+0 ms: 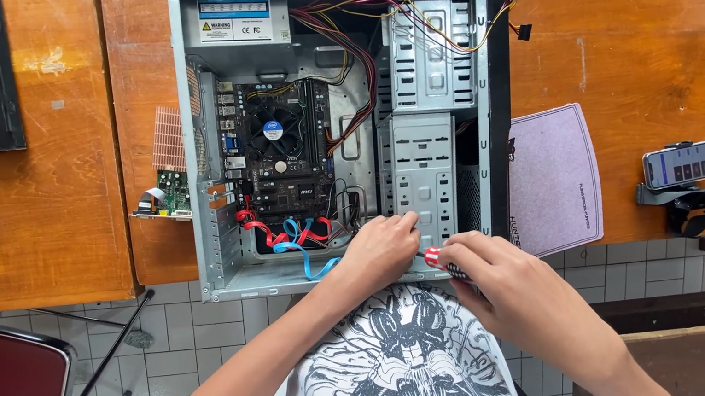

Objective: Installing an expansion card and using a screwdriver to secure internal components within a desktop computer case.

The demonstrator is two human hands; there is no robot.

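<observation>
While L hand (379, 250) rests spread on PC case (489, 112), R hand (499, 274) grip pinches red-handled screwdriver (438, 260)

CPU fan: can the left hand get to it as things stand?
Probably yes. The left hand rests at the open case's near edge, and the CPU fan lies uncovered on the board, with only loose cables between.

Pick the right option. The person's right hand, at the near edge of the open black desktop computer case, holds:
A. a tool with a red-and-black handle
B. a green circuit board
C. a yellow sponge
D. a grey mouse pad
A: the right hand grips a tool with a red-and-black handle beside the grey metal drive cage of the open black desktop computer case, while the left hand rests on that cage.
</observation>
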